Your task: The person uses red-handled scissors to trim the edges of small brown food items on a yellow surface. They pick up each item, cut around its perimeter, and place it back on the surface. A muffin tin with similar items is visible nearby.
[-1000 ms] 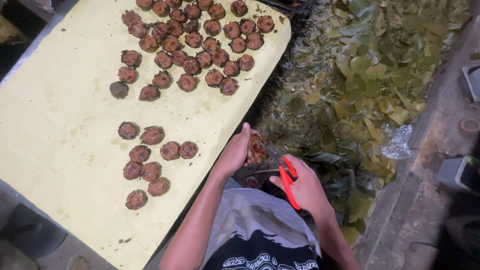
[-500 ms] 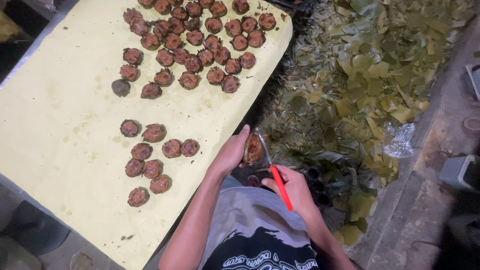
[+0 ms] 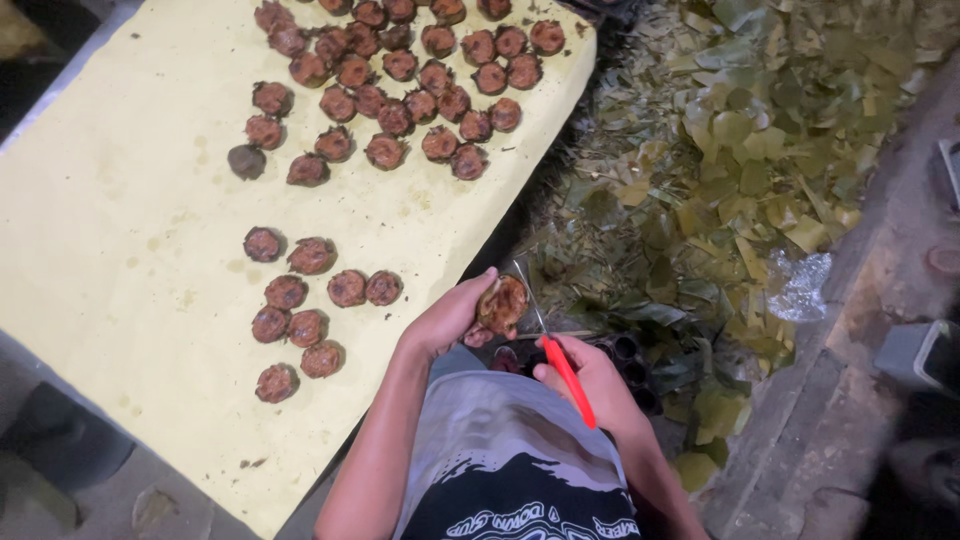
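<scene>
My left hand (image 3: 448, 318) holds a round brown cake (image 3: 502, 304) just off the right edge of the yellow board (image 3: 120, 220). In my right hand (image 3: 592, 383) are red-handled scissors (image 3: 566, 375), whose thin blades reach up to the cake's right rim. A small group of several similar brown cakes (image 3: 305, 310) lies on the board just left of my left hand. A bigger cluster of cakes (image 3: 410, 70) covers the board's far end.
A heap of green and yellowing leaf trimmings (image 3: 740, 150) covers the ground to the right. A dark mould tray (image 3: 625, 360) sits under my hands. A clear plastic scrap (image 3: 800, 285) and a grey box (image 3: 915, 355) lie far right.
The scissors have shifted from a flat hold at my right to upright, with the blades now at the cake's edge. My left hand has stayed in place with the cake.
</scene>
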